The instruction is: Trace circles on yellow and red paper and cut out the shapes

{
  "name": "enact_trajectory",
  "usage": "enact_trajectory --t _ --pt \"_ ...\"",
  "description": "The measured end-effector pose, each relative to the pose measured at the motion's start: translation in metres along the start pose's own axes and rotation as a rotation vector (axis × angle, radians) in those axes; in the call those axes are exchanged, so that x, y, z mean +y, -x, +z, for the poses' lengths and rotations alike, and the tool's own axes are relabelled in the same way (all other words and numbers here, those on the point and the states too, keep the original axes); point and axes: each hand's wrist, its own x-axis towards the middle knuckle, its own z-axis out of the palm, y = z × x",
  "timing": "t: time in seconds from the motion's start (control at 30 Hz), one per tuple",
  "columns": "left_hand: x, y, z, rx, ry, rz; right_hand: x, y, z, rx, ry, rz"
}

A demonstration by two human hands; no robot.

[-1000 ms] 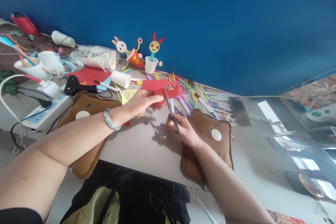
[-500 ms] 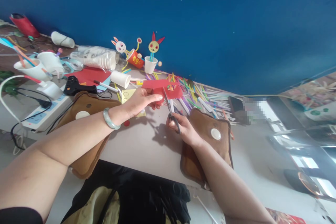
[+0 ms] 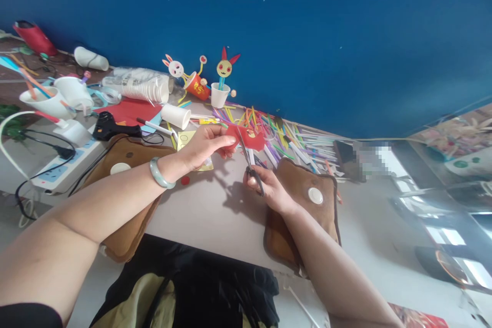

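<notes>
- L hand [image 3: 205, 144]: thumb & fingers clamped tog. on red paper [image 3: 251, 139], gripping its L end; pale bracelet [image 3: 157, 176] on wrist.
- R hand [image 3: 269, 189]: fingers curled thru handles of scissors [image 3: 249, 168], dark handles, blades angled up & L.
- Red paper is up in front of the person, above table [image 3: 192, 220], approx. mid-view; scissor blades meet it just R of L fingertips. Can't tell how far apart the blades are.
- Yellow sheet [image 3: 185, 138] w/ drawn circles lies partly behind L hand; small red disc [image 3: 185, 180] on table nearby.
- Brown cushions, 1 per side: L one [image 3: 140, 151] under L forearm, R one [image 3: 300, 182] under R wrist/forearm; each w/ a round white cap.
- Behind the hands: loose coloured straws [image 3: 303, 141], white cup [image 3: 175, 116] on its side.
- Back by blue wall [image 3: 307, 36]: 2 cup figures, rabbit in red cup [image 3: 197, 87], red-eared one in upright white cup [image 3: 220, 96].
- Far L: black glue gun [image 3: 115, 127], power strip [image 3: 61, 166] w/ plugs in.
</notes>
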Motion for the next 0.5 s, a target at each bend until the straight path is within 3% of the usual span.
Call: enact_trajectory --t 0.5 --pt "-0.007 -0.003 -0.0065 0.004 0.026 0.055 0.001 0.0002 0.0008 -0.005 0.008 0.002"
